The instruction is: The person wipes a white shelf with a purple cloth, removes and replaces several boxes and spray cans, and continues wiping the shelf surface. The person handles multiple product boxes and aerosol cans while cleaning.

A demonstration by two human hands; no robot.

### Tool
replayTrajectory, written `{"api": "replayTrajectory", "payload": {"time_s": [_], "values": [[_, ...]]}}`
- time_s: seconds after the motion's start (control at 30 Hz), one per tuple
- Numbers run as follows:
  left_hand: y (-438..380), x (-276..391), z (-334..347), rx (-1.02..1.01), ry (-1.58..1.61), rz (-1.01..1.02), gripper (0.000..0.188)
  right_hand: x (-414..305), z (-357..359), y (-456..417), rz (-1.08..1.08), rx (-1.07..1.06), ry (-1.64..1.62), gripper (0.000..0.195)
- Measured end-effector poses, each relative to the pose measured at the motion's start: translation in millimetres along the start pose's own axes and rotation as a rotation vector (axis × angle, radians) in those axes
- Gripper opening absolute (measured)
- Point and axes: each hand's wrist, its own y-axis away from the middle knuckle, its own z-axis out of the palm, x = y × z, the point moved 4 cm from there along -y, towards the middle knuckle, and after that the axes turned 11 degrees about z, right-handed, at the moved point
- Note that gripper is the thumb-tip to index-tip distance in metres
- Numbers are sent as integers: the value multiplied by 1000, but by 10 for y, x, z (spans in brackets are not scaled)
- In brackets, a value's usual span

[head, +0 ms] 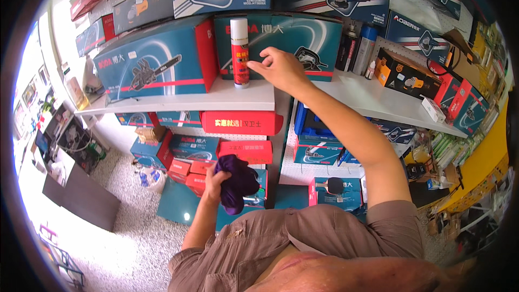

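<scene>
In my left hand point(215, 182), held low before the shelves, is a bunched dark purple cloth point(237, 182). My right hand point(279, 67) reaches up to the shelf, its thumb and fingers apart and nothing between them. Close to its left stands an upright red spray can point(240, 63) with a white cap. The thumb tip is at the can's right side; whether it touches, I cannot tell. Behind the can are a teal Boda power tool box point(279, 28) and, to its left, another Boda box point(162, 61) with a chainsaw picture.
The can stands near the front edge of a white shelf point(243, 99). To the right are more spray cans point(365, 50), a small bottle point(370, 70) and a black tool box point(405, 75). Red boxes point(245, 152) fill lower shelves. A table tennis bat point(334, 185) lies on a box.
</scene>
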Motion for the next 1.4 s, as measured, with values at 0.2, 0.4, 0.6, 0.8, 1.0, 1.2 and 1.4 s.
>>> {"api": "replayTrajectory", "payload": {"time_s": [0.2, 0.4, 0.6, 0.8, 1.0, 1.2, 1.4], "values": [[65, 336, -425, -164, -153, -54, 57, -332, 340, -208, 171, 75, 60, 61], [90, 656, -1126, -112, -89, -79, 59, -125, 126, 96, 62, -221, -931, 39], [-303, 1395, -478, -144, 11, 260, 67, -321, 295, 833, 166, -234, -1768, 27], [-391, 1227, 757, -216, -396, 837, 54, -577, 739, 1320, 32, 212, -1314, 18], [-866, 554, 622, 96, -135, 196, 43, -397, 668, 1406, -138, 72, -1268, 16], [-888, 766, 492, 18, -208, 159, 45, -113, 415, 1587, -57, -131, -1097, 16], [-432, 1958, 1058, -299, 6, 494, 49, 56, 102, 1725, -51, 76, -604, 26]]}}
